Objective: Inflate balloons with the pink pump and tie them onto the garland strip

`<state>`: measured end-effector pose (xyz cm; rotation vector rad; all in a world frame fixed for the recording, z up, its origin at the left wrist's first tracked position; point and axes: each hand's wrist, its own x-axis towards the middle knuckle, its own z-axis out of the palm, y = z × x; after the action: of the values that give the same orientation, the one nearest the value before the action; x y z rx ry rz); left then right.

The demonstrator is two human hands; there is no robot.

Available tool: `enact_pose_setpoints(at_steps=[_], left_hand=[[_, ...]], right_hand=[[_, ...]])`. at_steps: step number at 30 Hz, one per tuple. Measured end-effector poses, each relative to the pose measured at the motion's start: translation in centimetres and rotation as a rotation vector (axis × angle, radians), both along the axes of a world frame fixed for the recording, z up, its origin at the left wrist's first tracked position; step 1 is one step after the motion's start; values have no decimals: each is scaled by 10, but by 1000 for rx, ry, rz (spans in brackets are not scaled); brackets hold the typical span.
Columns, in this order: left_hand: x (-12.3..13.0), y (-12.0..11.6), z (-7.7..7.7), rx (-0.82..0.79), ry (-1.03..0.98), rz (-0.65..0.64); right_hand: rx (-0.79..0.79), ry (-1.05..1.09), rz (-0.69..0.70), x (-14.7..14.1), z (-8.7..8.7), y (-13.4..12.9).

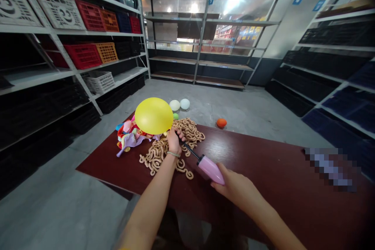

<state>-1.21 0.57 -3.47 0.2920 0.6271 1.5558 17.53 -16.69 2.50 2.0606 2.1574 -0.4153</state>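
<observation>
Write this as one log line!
left hand: on pink pump, far end | right hand: on pump, near end | yellow balloon: inflated

Over the counter (249, 156), the right hand (236, 185) grips a pink pump (211, 169); the left hand (174, 141) its far end, beside a yellow balloon (154, 115).

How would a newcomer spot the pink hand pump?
Look at the glossy maroon table, then between the bare left hand and bare right hand. Unlike the inflated yellow balloon beyond, the pink hand pump has a straight barrel and thin black rod.
</observation>
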Motion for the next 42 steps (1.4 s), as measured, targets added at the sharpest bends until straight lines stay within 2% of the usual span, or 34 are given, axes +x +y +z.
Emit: enact_pose_setpoints(at_steps=[3,7,10,12,15,17,20,22,26,29,31,33,36,39,42], left_hand=[[0,-1,1,3,-31,-20],[3,-6,2,24,-100,-59],[6,-10,2,15,-119,-90],[6,-10,2,13,-86,-82],[6,-8,2,7,-10,-41],[6,-6,1,-4,5,-21],[8,-6,0,-3,-8,-10],[13,-8,-1,-12,-17,-23],[21,-16,-1,-29,-17,-53],[22,-19,0,-13,-34,-80],[19,-18,0,9,-36,-84],[17,-16,1,33,-5,-62],[14,-13,3,57,48,-31],[11,-12,5,86,28,-25],[9,-13,7,103,2,-9]], right_hand=[[-33,-23,-15,3,14,-1],[40,-51,14,-29,26,23],[106,-68,-9,-55,18,39],[128,-54,-5,-61,7,40],[106,7,1,-44,-5,28],[61,23,5,-22,-6,14],[-8,14,3,9,5,-3],[-27,2,-3,15,15,-6],[19,-24,-2,-13,24,14],[71,-26,-34,-45,18,35],[95,-3,-37,-54,9,41],[91,42,-18,-46,1,36],[30,88,-1,-11,-4,14],[-14,131,23,23,1,-9],[-49,145,10,29,9,-13]])
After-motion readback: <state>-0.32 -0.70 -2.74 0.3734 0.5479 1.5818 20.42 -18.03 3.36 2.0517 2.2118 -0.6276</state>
